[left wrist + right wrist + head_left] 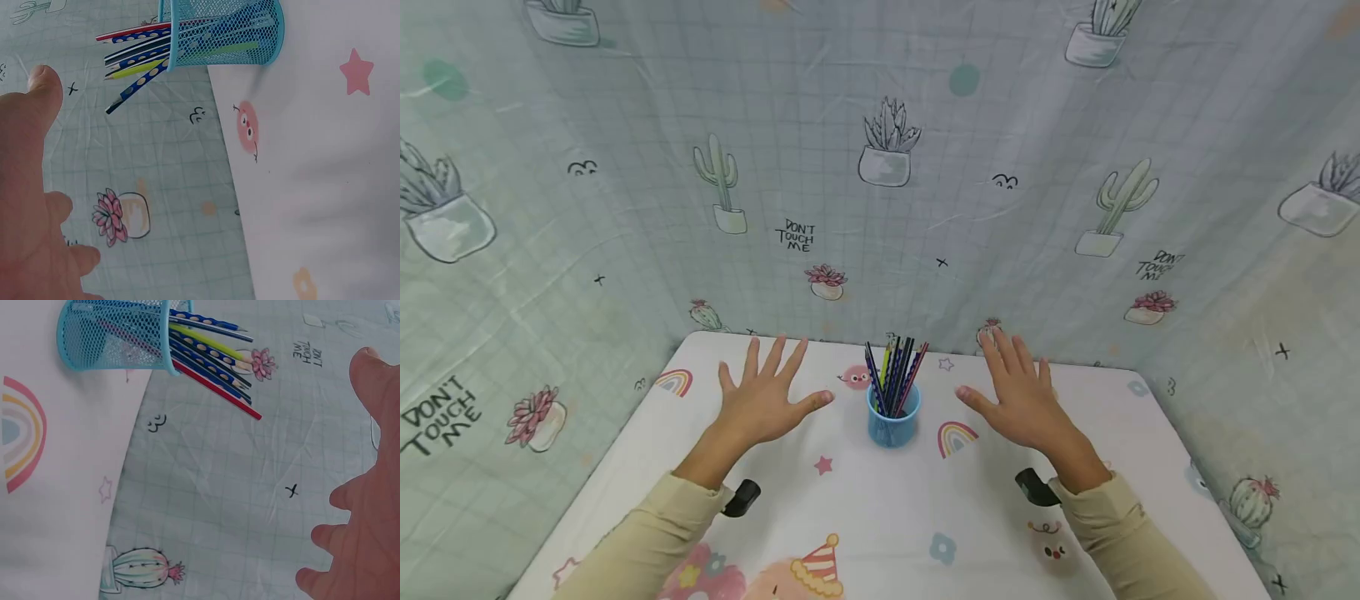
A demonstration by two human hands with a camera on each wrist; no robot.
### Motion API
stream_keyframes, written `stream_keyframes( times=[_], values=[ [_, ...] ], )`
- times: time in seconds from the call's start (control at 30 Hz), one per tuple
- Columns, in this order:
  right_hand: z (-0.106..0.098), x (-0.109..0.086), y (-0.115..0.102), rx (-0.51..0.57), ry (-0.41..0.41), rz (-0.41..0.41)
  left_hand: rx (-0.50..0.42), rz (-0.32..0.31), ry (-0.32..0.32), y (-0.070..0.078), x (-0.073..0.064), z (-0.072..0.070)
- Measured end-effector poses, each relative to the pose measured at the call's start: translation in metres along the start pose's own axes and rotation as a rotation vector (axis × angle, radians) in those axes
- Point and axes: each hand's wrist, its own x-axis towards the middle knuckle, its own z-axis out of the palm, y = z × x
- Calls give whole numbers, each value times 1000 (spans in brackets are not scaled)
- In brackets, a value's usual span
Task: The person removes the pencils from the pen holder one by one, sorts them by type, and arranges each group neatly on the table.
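Note:
A light blue mesh pencil cup stands upright on the white table, between my two hands. Several pencils lean in it, dark blue with spots, black, yellow-green and red. To the left of the cup, my left hand is spread with its fingers straight and holds nothing. My right hand is likewise spread on the other side, thumb towards the cup, also holding nothing. Both wrist views show the cup apart from the hands, with the left thumb and right thumb extended.
The white tabletop carries printed rainbows, stars and cartoon figures. A grey-green cloth printed with cacti hangs behind the table and along both sides. Small black wrist cameras sit at the beige sleeves.

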Motion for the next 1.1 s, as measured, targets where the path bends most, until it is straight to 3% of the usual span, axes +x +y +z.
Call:
stream_keyframes(
  times=[0.53, 1.1],
  values=[
    [13, -5, -10, 28, -15, -16, -30, 2, 7, 5, -8, 13],
    [30, -1, -15, 63, -24, -25, -37, -13, -22, 12, -8, 31]
  ],
)
